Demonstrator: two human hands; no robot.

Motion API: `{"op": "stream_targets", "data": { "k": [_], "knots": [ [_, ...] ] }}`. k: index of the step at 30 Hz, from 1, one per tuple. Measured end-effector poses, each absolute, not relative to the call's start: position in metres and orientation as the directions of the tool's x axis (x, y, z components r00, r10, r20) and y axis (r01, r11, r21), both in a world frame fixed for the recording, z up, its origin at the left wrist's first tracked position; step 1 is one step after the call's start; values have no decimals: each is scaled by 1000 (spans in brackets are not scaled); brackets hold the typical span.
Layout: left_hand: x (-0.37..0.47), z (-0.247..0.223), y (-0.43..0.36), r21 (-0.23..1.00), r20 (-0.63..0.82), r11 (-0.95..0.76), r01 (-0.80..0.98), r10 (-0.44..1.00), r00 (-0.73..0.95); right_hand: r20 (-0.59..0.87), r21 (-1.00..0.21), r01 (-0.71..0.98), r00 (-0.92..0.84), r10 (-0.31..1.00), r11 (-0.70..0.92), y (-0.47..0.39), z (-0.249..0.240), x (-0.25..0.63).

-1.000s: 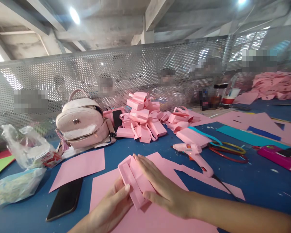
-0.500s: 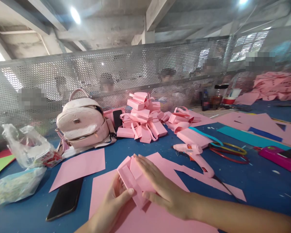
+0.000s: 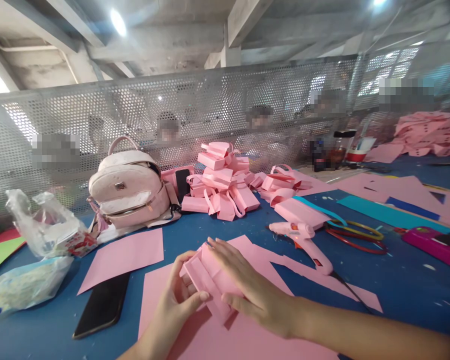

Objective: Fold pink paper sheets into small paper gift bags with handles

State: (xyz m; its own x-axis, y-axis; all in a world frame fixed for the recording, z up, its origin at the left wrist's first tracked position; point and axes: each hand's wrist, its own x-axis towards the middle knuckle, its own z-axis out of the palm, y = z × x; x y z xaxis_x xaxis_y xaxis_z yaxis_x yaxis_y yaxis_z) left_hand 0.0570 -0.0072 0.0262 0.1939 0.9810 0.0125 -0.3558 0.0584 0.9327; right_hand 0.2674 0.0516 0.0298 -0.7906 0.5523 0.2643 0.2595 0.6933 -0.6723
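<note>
Between my two hands is a small folded pink paper bag (image 3: 206,280), tilted, its flat folded end facing up. My left hand (image 3: 178,295) grips its left side, thumb on the near edge and fingers curled around the far side. My right hand (image 3: 253,287) lies over its right side with the fingers stretched out and pressed against the paper, the thumb near the lower fold. Beneath both hands is a large pink paper sheet (image 3: 157,320). A pink glue gun (image 3: 303,242) rests on the blue table (image 3: 225,227) to the right of my right hand.
A heap of finished pink paper bags (image 3: 225,182) stands behind. To the left are a pale backpack (image 3: 127,190), a black phone (image 3: 103,305), a pink sheet (image 3: 125,257) and plastic bags (image 3: 33,285). On the right lie scissors (image 3: 356,235) and a magenta tool (image 3: 433,245). A perforated metal screen (image 3: 206,100) stands beyond.
My left fingers have moved up and around the far left side of the paper bag. The right hand stays nearly in place, and the view has shifted slightly.
</note>
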Motion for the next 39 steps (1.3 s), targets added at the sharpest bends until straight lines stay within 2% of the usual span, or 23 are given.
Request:
{"op": "stream_targets", "data": {
  "k": [5,10,18,28,35,39],
  "knots": [
    [54,23,-6,904,21,70,-422,978,207,217,-685,265,-815,538,678,49,36,269],
    [50,20,-5,903,23,70,-424,977,211,236,-683,209,-844,482,700,49,39,271],
    [49,15,-7,939,21,41,-343,984,177,242,-689,169,-863,443,705,49,44,270],
    [51,22,-7,932,17,48,-360,985,175,263,-798,102,-829,495,595,54,37,270],
    [51,22,-6,924,5,61,-377,985,170,309,-820,52,-798,517,570,55,36,269],
    [52,24,-7,919,-14,82,-387,984,176,244,-888,53,-787,566,456,55,37,269]
  ]
}}
